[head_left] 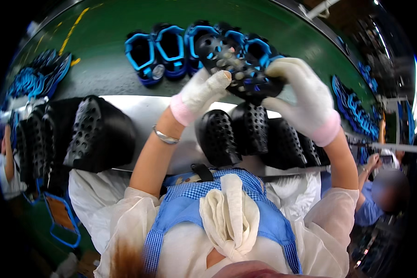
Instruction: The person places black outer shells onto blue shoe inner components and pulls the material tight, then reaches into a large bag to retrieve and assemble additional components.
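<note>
Between my two hands, above the far side of the white work surface, is a black clog with round holes across its face. My left hand, in a white glove with a pink cuff, is closed on its left side, the thumb tip showing bare. My right hand, gloved the same way, has fingers and thumb round its right end. Just below them stand several black clog parts with rows of holes. A larger row of black perforated pieces stands on the left.
Beyond the work surface, several blue-and-black shoes stand in a row on a green surface. More blue shoes lie stacked at far left and right. A blue-framed chair is lower left. Another person sits at right.
</note>
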